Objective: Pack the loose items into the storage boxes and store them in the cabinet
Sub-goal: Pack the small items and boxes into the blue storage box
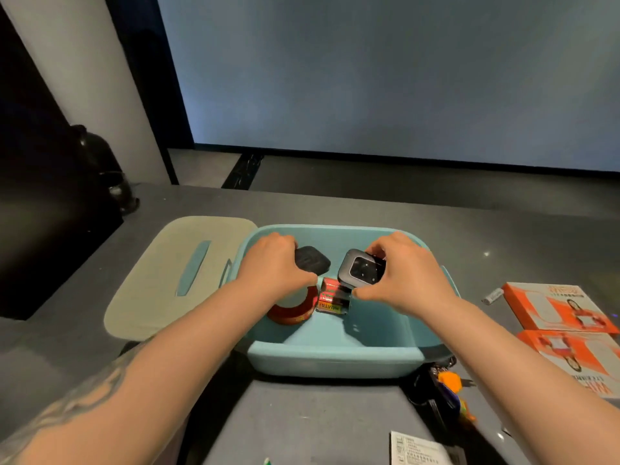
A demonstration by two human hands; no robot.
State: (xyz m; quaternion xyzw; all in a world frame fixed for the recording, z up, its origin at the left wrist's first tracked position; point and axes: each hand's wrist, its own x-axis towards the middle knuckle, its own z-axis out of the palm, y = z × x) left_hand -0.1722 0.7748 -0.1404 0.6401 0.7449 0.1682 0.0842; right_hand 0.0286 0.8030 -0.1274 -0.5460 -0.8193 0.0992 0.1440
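Hands both inside teal storage box (pixel 335 359) on grey counter (pixel 302 424). Left hand (pixel 273 266) curled round flat black oval pad (pixel 313 260), holding it over box interior. Right hand (pixel 404 275) pinching grey square device (pixel 360 271) with dark glossy face, fingers on far edge, thumb on near edge, device tilted up. Below and between hands, on box floor: red tape roll (pixel 295 312), just under left wrist; red battery pack (pixel 332 298), just under device. Left of left hand, outside box: pale green lid (pixel 161 280), lying flat, touching box's edge. Right of right hand, on counter: two orange-white packages (pixel 563 317). Near right forearm, beside box corner: dark keys bunch with orange bit (pixel 448 380). White printed sachet (pixel 416 448) at near edge.
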